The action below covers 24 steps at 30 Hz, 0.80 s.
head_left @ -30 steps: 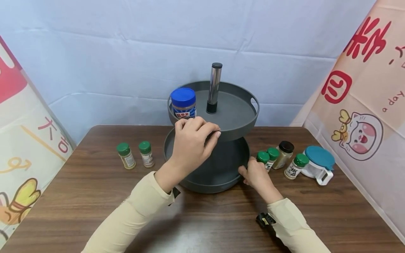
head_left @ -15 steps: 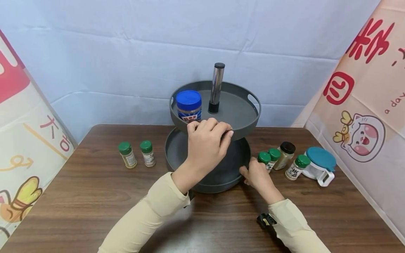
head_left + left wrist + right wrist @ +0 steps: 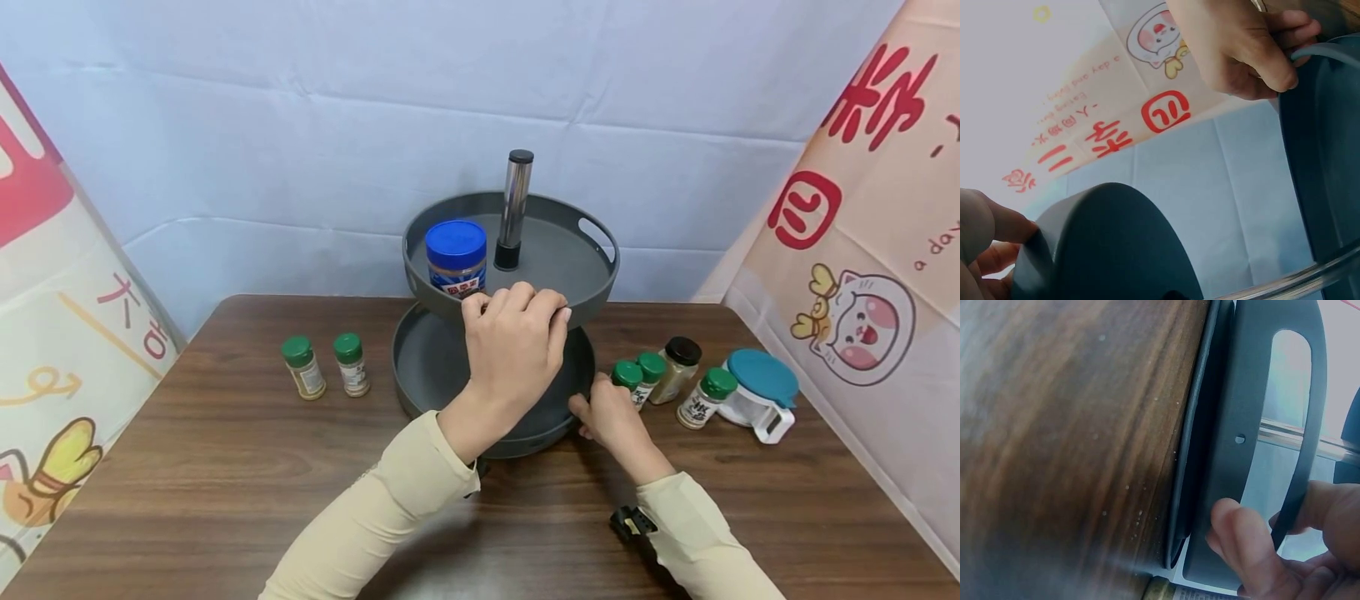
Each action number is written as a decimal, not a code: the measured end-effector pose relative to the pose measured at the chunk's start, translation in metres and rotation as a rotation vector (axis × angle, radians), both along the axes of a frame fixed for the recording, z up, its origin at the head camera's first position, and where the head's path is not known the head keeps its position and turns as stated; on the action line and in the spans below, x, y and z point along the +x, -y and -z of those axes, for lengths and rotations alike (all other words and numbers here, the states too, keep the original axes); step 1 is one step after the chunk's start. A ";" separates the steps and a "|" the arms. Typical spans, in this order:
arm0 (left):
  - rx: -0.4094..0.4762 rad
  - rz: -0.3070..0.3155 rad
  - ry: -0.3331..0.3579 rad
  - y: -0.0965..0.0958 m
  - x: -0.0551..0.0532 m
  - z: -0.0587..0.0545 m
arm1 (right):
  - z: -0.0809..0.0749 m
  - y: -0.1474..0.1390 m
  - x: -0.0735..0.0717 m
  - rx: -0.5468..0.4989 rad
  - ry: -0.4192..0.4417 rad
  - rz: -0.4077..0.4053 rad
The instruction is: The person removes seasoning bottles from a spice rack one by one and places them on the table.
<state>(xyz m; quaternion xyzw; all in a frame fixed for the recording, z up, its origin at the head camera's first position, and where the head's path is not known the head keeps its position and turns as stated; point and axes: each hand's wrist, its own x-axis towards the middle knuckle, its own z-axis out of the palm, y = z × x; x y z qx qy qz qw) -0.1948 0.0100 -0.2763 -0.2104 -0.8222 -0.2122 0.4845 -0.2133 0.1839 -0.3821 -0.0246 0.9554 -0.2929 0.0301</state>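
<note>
A grey two-tier round rack has an upper tray (image 3: 566,250), a lower tray (image 3: 427,358) and a metal post (image 3: 515,200). My left hand (image 3: 517,350) grips the upper tray's front rim; in the left wrist view, its fingers (image 3: 1007,222) lie against that rim. A blue-lidded jar (image 3: 456,257) stands in the upper tray, just behind this hand. Down at the right, my right hand (image 3: 611,421) holds the lower tray's side rim. In the right wrist view, the right fingers (image 3: 1244,540) are around the rim by the slotted handle.
Two green-capped seasoning bottles (image 3: 327,367) stand left of the rack. Close beside my right hand are more green-capped bottles (image 3: 651,367), a black-lidded jar (image 3: 677,369) and a white pot with a teal lid (image 3: 761,379). A cloth backdrop (image 3: 300,167) hangs behind the table.
The upper tray has turned, carrying the blue-lidded jar rightward and toward the front. My left hand moved right along with its rim. The right hand stayed on the lower tray.
</note>
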 end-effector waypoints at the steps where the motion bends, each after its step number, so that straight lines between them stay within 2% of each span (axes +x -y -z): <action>1: -0.002 0.000 -0.005 0.000 0.000 0.000 | 0.000 0.000 0.000 0.001 -0.001 0.000; 5: -0.014 0.010 -0.020 0.002 -0.001 0.000 | 0.000 0.000 0.000 -0.004 -0.007 -0.001; 8: -0.055 0.029 -0.002 0.005 0.000 -0.002 | 0.000 0.000 0.000 -0.011 -0.003 0.000; 16: -0.299 0.067 0.116 0.019 0.004 -0.020 | -0.001 0.000 0.000 -0.021 0.003 0.003; 21: -0.403 0.075 0.221 0.024 0.004 -0.030 | -0.001 0.000 0.001 -0.030 0.015 -0.001; 24: -0.435 0.072 0.277 0.026 0.004 -0.034 | 0.000 -0.001 0.001 -0.031 0.019 -0.002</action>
